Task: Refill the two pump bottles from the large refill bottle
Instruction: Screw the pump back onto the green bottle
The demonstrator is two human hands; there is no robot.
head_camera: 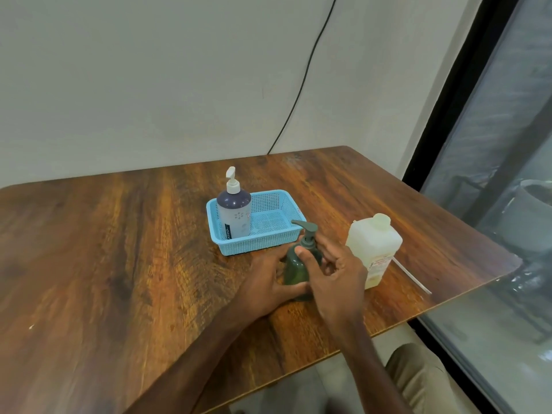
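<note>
Both hands are meeting on one bottle, forearms reaching in over the wooden table point(119, 249).

Left hand point(268, 282): lying low on the tabletop, fingers wrapping the lower body of the green pump bottle point(294, 271) from its left side and holding it upright.

Right hand point(333, 274): coming in from the other side, thumb pressing the front of the pump collar and fingers curling round behind it. The collar is being pinched; the pump head is still sitting on the bottle.

Count:
- Pump bottles, 2. The green one is standing between the hands. The purple pump bottle point(234, 215) with a white pump is standing beyond the left hand, in the left end of the blue basket point(268, 242).
- Refill bottle point(373, 245), 1: pale, capped, standing just right of the right hand.
- Basket, 1, sitting just beyond the fingertips.
- Thin white rod point(412, 276), 1, lying right of the refill bottle.
</note>
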